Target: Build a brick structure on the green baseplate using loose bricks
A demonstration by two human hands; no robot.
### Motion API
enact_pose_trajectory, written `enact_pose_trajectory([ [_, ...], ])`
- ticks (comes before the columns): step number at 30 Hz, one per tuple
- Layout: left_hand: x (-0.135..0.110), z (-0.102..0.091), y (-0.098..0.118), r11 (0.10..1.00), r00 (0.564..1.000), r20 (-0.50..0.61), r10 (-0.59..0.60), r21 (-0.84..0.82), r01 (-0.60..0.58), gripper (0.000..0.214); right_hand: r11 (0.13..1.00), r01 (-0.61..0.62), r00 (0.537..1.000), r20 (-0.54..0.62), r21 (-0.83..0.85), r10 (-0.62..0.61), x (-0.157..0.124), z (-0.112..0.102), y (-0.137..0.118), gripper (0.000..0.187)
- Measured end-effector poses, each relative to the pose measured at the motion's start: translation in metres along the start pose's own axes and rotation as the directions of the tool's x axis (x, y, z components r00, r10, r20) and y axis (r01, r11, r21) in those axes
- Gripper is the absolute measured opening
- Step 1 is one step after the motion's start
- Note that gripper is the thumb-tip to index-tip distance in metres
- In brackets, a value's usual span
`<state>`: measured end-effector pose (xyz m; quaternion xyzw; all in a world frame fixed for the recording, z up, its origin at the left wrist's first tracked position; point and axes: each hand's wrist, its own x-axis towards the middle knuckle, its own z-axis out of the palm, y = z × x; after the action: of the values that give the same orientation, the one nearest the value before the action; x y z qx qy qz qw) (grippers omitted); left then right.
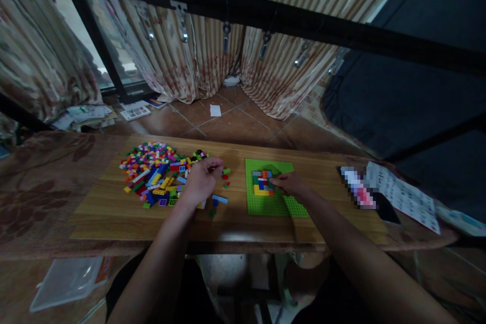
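A heap of small coloured bricks (pixel 154 172) lies on the left of a wooden board (pixel 114 212). My left hand (pixel 200 182) rests at the heap's right edge, fingers curled in a pinch around a small piece I cannot make out. A green baseplate (pixel 266 205) sits right of centre, carrying a low block of red, blue, yellow and orange bricks (pixel 262 183). My right hand (pixel 291 185) lies on the plate, its fingertips pressed against the right side of that block.
A printed sheet (pixel 406 195) and a blurred-out object (pixel 359 190) lie at the right end of the table. Papers (pixel 85 115) lie on the tiled floor beyond, before the curtains. A clear plastic lid (pixel 68 281) lies on the floor, lower left.
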<state>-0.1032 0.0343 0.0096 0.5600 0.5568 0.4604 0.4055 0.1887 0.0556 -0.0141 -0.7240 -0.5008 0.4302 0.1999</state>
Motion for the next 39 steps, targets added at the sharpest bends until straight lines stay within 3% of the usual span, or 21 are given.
enact_pose_trajectory([
  [8, 0.001, -0.004, -0.004, 1.000, 1.000, -0.007, 0.019, -0.025, -0.019, 0.020, 0.999, 0.043, 0.998, -0.050, 0.016, -0.042, 0.001, 0.003, 0.003, 0.034],
  [16, 0.006, -0.025, -0.009, 0.997, 0.996, -0.080, 0.033, -0.065, -0.038, 0.025, 0.990, 0.140, 0.949, -0.287, 0.012, -0.131, -0.036, -0.013, 0.003, 0.047],
  [19, 0.009, -0.034, -0.007, 0.994, 0.988, -0.151, 0.019, -0.101, -0.035, 0.027, 0.961, 0.270, 0.929, -0.246, -0.061, -0.277, -0.064, 0.011, -0.006, 0.040],
  [22, 0.011, -0.041, -0.006, 0.993, 0.972, -0.235, 0.015, -0.111, -0.042, 0.027, 0.903, 0.421, 0.894, -0.130, -0.086, -0.429, -0.088, 0.055, -0.017, 0.032],
  [27, 0.007, -0.050, -0.002, 0.993, 0.955, -0.296, 0.004, -0.108, -0.037, 0.026, 0.797, 0.574, 0.813, 0.017, -0.189, -0.581, -0.099, 0.114, -0.026, 0.024],
  [34, 0.007, -0.065, -0.001, 0.995, 0.936, -0.351, 0.004, -0.091, -0.038, 0.023, 0.686, 0.612, 0.767, 0.085, -0.394, -0.636, -0.083, 0.135, -0.030, 0.025],
  [39, 0.005, -0.072, 0.001, 0.990, 0.920, -0.392, 0.024, -0.121, -0.078, 0.020, 0.671, 0.659, 0.728, 0.064, -0.339, -0.683, -0.075, 0.150, -0.034, 0.022],
])
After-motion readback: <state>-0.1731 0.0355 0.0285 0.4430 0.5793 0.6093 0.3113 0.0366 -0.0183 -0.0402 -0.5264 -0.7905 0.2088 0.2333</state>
